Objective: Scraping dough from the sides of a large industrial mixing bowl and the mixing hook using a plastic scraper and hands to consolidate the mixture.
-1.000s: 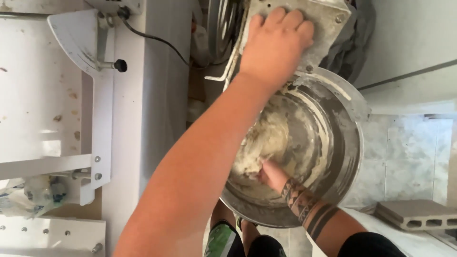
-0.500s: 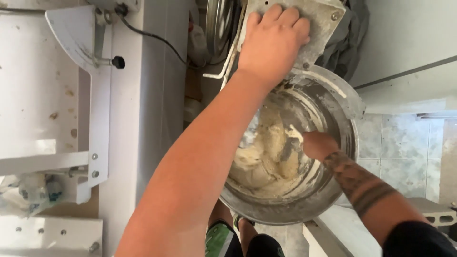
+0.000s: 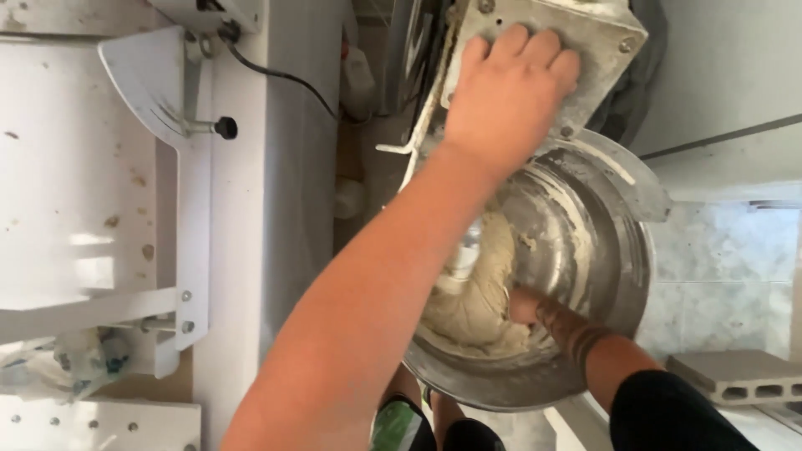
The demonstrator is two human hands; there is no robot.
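A large metal mixer bowl [image 3: 618,250] smeared with flour paste holds a lump of pale dough [image 3: 476,305] on its left side. My left hand [image 3: 511,93] lies flat on the grey metal mixer head [image 3: 606,38] above the bowl, fingers together, and my arm crosses the bowl's left edge. My right hand [image 3: 526,307], with a tattooed forearm, is down in the bowl and dug into the lower right of the dough. Its fingers are buried in the dough.
A white machine [image 3: 100,167] with a bracket and a black knob [image 3: 225,128] stands at the left, with a black cable [image 3: 284,77] behind it. A grey hollow block [image 3: 735,376] lies on the tiled floor at the lower right. My legs show below the bowl.
My right hand has moved from the right side of the bowl down and left into the dough. The dough has been gathered toward the left. My left hand stays on the mixer head.
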